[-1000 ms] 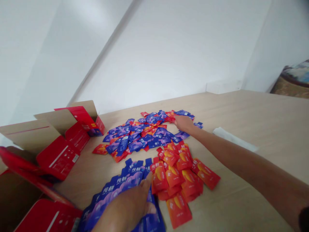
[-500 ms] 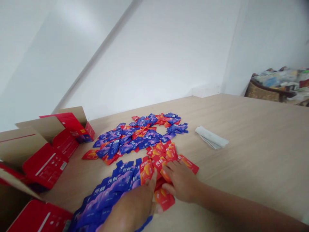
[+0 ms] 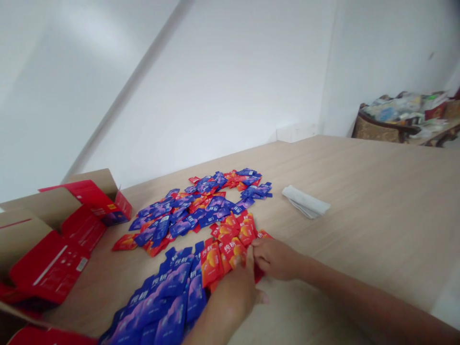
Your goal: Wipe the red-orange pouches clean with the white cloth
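My left hand (image 3: 233,290) lies over the near end of the red-orange sachets (image 3: 232,249), its index finger stretched out and its thumb apart. Close beside it, my right hand (image 3: 276,258) has its fingers curled at the right edge of these sachets, closed on a red sachet (image 3: 264,234) that is partly hidden. Purple-blue sachets (image 3: 172,282) lie in overlapping rows to the left of my left hand. Behind them spreads a loose, mixed heap of blue and red sachets (image 3: 187,211).
Open red cardboard boxes (image 3: 53,263) with brown insides stand along the left. A folded white cloth or paper (image 3: 306,202) lies on the wooden table (image 3: 366,206) to the right. The white wall (image 3: 233,86) rises behind, and a cluttered chair (image 3: 381,127) is at far right.
My right hand has gone from spread fingers to curled ones at the red sachets. My left hand has moved right, nearer to it. The view has shifted slightly right.
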A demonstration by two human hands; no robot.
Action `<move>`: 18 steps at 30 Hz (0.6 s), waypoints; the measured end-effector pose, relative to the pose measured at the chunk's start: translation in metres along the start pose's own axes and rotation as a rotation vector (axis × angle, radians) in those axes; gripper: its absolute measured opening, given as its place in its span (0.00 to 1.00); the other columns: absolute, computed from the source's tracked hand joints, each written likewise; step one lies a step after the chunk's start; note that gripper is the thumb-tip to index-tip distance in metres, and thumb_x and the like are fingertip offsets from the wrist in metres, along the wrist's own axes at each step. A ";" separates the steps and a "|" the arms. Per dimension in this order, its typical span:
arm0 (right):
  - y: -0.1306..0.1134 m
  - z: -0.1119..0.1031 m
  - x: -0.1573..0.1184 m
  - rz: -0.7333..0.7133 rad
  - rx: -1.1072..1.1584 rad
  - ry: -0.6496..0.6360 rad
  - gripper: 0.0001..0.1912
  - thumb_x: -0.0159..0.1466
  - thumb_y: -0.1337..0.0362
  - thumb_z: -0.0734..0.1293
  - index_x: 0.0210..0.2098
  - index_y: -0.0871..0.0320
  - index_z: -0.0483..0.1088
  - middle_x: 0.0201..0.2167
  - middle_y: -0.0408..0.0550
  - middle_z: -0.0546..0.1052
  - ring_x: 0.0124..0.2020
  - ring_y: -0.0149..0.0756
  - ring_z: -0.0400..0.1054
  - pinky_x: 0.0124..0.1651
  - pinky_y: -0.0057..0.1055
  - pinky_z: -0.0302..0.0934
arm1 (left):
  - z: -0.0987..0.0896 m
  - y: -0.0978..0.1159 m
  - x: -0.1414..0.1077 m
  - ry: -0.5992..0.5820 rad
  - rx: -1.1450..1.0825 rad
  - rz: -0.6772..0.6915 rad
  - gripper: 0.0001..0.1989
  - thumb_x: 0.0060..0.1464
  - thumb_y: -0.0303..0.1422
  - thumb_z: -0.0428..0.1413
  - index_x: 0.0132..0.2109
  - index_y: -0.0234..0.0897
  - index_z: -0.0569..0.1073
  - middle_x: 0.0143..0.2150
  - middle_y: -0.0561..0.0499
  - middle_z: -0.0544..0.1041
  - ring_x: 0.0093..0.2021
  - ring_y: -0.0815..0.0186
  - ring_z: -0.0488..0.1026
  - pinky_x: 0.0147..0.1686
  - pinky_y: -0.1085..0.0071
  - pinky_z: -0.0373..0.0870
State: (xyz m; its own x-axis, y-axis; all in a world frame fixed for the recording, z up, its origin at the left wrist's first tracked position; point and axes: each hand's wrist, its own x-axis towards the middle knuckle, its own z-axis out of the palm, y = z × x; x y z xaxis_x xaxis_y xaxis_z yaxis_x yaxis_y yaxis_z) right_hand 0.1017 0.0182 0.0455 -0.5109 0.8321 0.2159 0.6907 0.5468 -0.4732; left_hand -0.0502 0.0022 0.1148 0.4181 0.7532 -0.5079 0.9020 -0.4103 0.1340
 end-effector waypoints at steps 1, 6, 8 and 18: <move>0.013 -0.010 0.001 0.052 -0.048 0.033 0.12 0.63 0.69 0.56 0.39 0.58 0.71 0.39 0.49 0.74 0.40 0.37 0.66 0.44 0.32 0.58 | 0.001 0.001 0.003 -0.022 0.001 -0.020 0.52 0.43 0.33 0.64 0.67 0.30 0.40 0.66 0.29 0.48 0.54 0.45 0.67 0.51 0.55 0.67; 0.111 -0.062 -0.009 0.685 -0.498 0.308 0.18 0.66 0.60 0.55 0.51 0.61 0.65 0.48 0.60 0.71 0.49 0.46 0.63 0.51 0.40 0.55 | 0.007 -0.001 0.006 -0.070 0.028 -0.057 0.53 0.40 0.31 0.66 0.67 0.32 0.43 0.67 0.31 0.43 0.53 0.42 0.68 0.50 0.51 0.68; 0.148 -0.071 -0.017 0.866 -0.608 0.251 0.24 0.64 0.52 0.58 0.54 0.61 0.62 0.50 0.63 0.68 0.51 0.54 0.61 0.48 0.47 0.55 | 0.008 -0.002 0.006 -0.061 0.038 -0.040 0.52 0.40 0.33 0.65 0.67 0.32 0.44 0.67 0.29 0.44 0.52 0.41 0.69 0.48 0.51 0.69; 0.172 -0.076 -0.015 0.858 -0.605 0.164 0.15 0.63 0.66 0.56 0.47 0.62 0.66 0.40 0.60 0.70 0.40 0.45 0.67 0.40 0.36 0.58 | 0.022 -0.009 0.012 0.025 0.050 -0.003 0.48 0.38 0.37 0.67 0.65 0.33 0.54 0.65 0.26 0.51 0.47 0.38 0.72 0.40 0.49 0.72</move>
State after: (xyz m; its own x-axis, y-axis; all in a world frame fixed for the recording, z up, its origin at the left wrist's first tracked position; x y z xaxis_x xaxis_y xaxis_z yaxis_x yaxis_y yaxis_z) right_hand 0.2674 0.1067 0.0255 0.3122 0.9389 0.1452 0.9498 -0.3116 -0.0279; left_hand -0.0553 0.0038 0.0890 0.4184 0.7670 -0.4865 0.8971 -0.4326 0.0896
